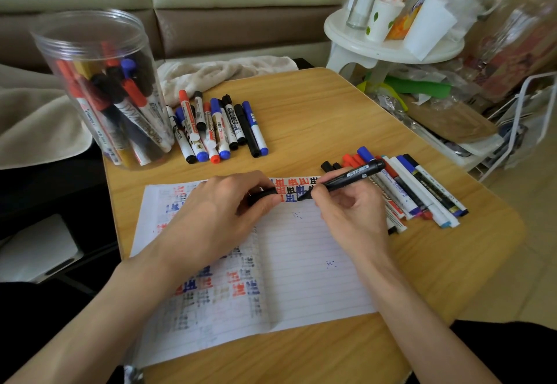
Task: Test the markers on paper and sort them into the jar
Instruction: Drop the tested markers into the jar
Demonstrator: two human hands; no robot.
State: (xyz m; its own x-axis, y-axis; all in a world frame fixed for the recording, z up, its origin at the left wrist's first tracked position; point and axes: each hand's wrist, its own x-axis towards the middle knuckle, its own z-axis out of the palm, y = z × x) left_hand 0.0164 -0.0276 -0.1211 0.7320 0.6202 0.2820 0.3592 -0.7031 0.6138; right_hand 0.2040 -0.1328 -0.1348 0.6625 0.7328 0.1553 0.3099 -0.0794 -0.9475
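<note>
The right hand gripped a black marker like a pen, fingers curled round the barrel, its tip down on the paper at the twelve o'clock edge of the right page, at the end of a line of red, blue and black test marks. The left hand rested on the sheet and pinched a short black piece, likely the cap, between thumb and forefinger. I judged the job roughly midway: the clear jar at ten o'clock on the bench already stood well stocked, yet a row of capped markers lay just beside it at eleven o'clock, and a second heap lay at three o'clock beside the writing hand. Which group awaited testing I could not tell; both were outside the jar, as was the marker in hand
</note>
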